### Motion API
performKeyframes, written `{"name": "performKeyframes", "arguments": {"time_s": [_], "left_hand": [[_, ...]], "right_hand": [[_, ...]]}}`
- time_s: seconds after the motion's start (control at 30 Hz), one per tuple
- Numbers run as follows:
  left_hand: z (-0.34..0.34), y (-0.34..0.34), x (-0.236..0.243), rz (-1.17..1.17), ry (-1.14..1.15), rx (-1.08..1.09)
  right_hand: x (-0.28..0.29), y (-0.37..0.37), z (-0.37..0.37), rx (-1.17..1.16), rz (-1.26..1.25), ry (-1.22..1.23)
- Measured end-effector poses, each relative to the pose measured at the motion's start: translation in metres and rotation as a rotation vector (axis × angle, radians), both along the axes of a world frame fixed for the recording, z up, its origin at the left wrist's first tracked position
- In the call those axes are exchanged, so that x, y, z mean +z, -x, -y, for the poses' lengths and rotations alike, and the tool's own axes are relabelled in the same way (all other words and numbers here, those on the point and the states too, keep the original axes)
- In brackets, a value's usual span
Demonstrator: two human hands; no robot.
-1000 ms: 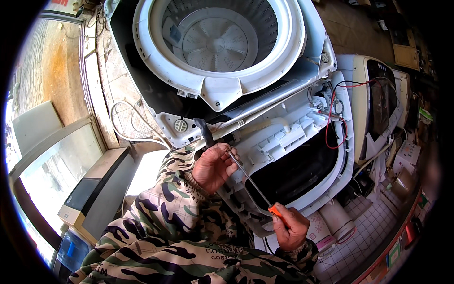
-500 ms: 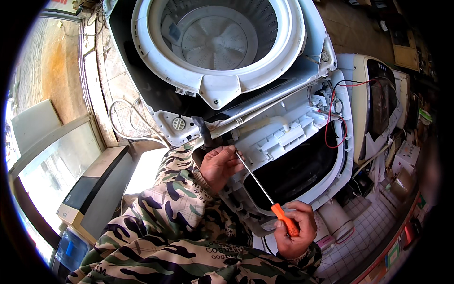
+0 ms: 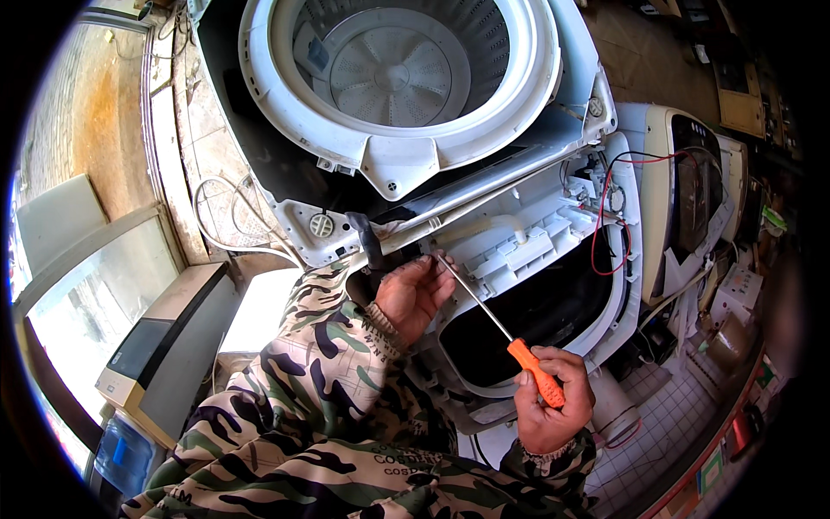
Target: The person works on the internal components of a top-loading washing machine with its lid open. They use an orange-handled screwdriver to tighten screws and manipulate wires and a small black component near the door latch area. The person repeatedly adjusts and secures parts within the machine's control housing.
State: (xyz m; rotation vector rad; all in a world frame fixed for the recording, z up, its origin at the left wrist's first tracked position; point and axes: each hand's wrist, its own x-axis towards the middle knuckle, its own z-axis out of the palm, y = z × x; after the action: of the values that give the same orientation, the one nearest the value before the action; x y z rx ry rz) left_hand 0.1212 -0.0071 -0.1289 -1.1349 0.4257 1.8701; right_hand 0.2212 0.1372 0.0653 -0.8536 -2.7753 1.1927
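Observation:
My right hand (image 3: 553,413) is wrapped round the orange handle of a screwdriver (image 3: 525,355). Its metal shaft slants up and left to the fingertips of my left hand (image 3: 411,298). Those fingers are curled in a pinch right beside the tip; whatever they grip is too small to tell. Both hands are over a white plastic top panel (image 3: 519,256) with a dark opening, turned up against the front of an opened washing machine. Behind it is the machine's round tub, edged by a white tub ring (image 3: 380,156). A dark hose (image 3: 367,240) bends down just beyond my left hand.
Red and black wires (image 3: 595,242) loop over the panel's right end. To the right stands a beige appliance (image 3: 661,190) with a dark front. A grey and beige box-shaped unit (image 3: 173,329) and a blue water bottle (image 3: 127,450) are at left. A pale hose (image 3: 203,216) curls on the floor.
My right hand has moved right and slightly up with the screwdriver. My left hand has shifted a little right and up, keeping its fingertips by the tip.

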Motion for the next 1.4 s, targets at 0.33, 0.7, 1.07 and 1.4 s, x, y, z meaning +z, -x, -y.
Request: {"name": "performKeyframes", "arguments": {"time_s": [0.33,0.7,1.07,1.4], "left_hand": [[0.002,0.005,0.016,-0.046,-0.153,-0.086],[0.035,0.005,0.024,-0.224,-0.086,-0.085],[0.093,0.015,0.055,-0.51,0.086,-0.245],[0.167,0.034,0.069,-0.873,0.422,-0.589]], "right_hand": [[-0.005,0.002,-0.005,-0.004,-0.028,0.056],[-0.012,-0.018,0.0,-0.085,-0.094,0.341],[-0.016,-0.062,0.025,-0.391,0.115,0.999],[-0.012,-0.056,-0.011,-0.222,-0.052,0.776]]}}
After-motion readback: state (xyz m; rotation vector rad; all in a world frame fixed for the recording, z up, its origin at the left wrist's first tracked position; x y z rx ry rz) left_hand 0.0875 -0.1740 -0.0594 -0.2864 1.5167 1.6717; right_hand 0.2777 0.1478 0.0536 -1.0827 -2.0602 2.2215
